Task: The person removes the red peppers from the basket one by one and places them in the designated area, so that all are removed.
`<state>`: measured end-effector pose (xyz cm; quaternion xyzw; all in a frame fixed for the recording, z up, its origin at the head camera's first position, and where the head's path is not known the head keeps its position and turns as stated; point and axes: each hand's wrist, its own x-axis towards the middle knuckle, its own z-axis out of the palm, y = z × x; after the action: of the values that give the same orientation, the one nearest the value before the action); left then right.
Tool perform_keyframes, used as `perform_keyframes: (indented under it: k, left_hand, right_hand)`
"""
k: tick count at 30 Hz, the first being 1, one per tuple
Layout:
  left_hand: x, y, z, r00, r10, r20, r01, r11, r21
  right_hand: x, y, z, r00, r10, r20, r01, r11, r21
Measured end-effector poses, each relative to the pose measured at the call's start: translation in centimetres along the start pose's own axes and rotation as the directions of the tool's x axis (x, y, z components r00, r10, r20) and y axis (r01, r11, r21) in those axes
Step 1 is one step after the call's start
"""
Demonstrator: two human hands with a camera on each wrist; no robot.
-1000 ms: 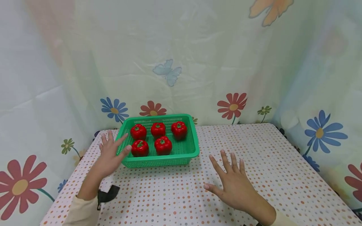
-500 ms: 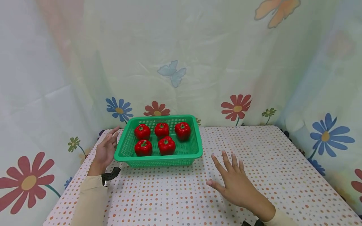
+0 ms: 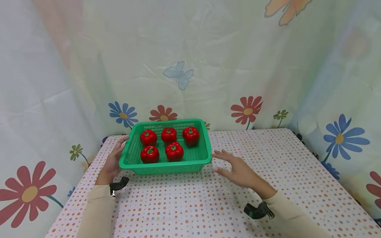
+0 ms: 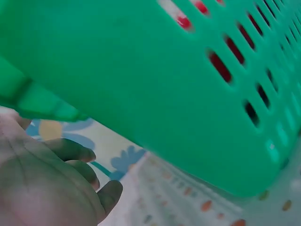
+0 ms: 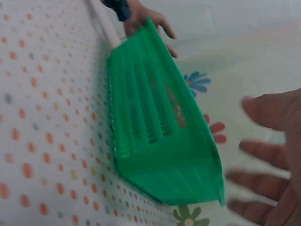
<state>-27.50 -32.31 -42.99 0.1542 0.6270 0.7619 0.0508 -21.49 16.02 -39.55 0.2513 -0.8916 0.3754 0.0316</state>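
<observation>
A green plastic basket (image 3: 166,165) stands on the table with several red bell peppers (image 3: 174,152) inside. My left hand (image 3: 112,162) is at the basket's left side, fingertips right at the rim. In the left wrist view that hand (image 4: 42,181) lies palm up below the basket's green wall (image 4: 141,94), fingers slightly bent. To the right of the basket, my right hand (image 3: 238,170) reaches in with fingers extended, their tips close to the right rim. The right wrist view shows these spread fingers (image 5: 263,184) beside the basket's corner, with nothing between them.
A white cloth with coloured dots (image 3: 178,205) covers the table. Behind and at both sides hangs a curtain (image 3: 208,82) printed with flowers and butterflies. The basket's far side is close to the back curtain. Dark camera mounts (image 3: 258,211) sit at both wrists.
My left hand has turned from palm down near the basket's left rim to its outer side. The right hand has moved left and forward to the right rim, turning sideways.
</observation>
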Motion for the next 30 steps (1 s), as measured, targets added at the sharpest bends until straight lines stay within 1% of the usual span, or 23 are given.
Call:
perform_keyframes:
  k: [2,4,5,7,9,11,14,17,21,26,28,30]
  left_hand:
    - [-0.1,-0.5,0.0,0.999,-0.038,-0.031,0.039,0.998,0.043]
    - [-0.3,-1.2,0.0,0.997,-0.057,-0.057,0.061,0.996,0.062]
    - [-0.4,-1.5,0.0,0.996,-0.064,-0.066,0.068,0.996,0.065]
    - [-0.5,-1.9,0.0,0.995,-0.063,-0.079,0.068,0.996,0.058]
    - [-0.3,-2.2,-0.1,0.994,-0.049,-0.094,0.054,0.997,0.055]
    - [0.0,-2.4,0.0,0.993,-0.039,-0.112,0.046,0.997,0.063]
    - [0.8,-2.5,0.2,0.99,-0.038,-0.133,0.049,0.996,0.081]
    - [1.3,-2.6,0.6,0.988,-0.039,-0.148,0.052,0.996,0.079]
    - [1.8,-3.0,0.7,0.988,-0.026,-0.152,0.037,0.997,0.064]
    - [1.8,-3.1,0.5,0.985,-0.019,-0.173,0.032,0.997,0.071]
    - [1.7,-3.0,0.4,0.983,-0.017,-0.185,0.032,0.996,0.078]
    - [1.5,-3.0,0.4,0.981,-0.013,-0.193,0.028,0.997,0.077]
  right_hand:
    - [1.8,0.8,0.2,0.999,-0.006,-0.041,0.011,0.993,0.117]
    - [3.6,1.6,0.3,0.997,0.009,-0.082,0.01,0.974,0.226]
    - [4.5,1.9,0.4,0.995,0.021,-0.095,0.005,0.965,0.264]
    - [6.2,2.4,0.4,0.993,0.046,-0.11,-0.013,0.957,0.29]
    - [7.8,2.8,0.1,0.993,0.077,-0.092,-0.046,0.952,0.301]
    - [9.3,3.2,-0.2,0.995,0.094,-0.041,-0.078,0.953,0.291]
    - [11.3,3.9,-0.8,0.993,0.098,0.067,-0.112,0.959,0.262]
    - [12.9,4.6,-1.6,0.984,0.079,0.16,-0.109,0.976,0.187]
    - [14.7,4.8,-2.8,0.969,0.057,0.24,-0.088,0.989,0.116]
    - [17.6,3.9,-3.9,0.951,0.043,0.307,-0.074,0.993,0.089]
    - [18.8,3.4,-3.8,0.949,0.04,0.313,-0.076,0.992,0.105]
    - [19.8,3.3,-3.3,0.949,0.033,0.315,-0.078,0.988,0.133]
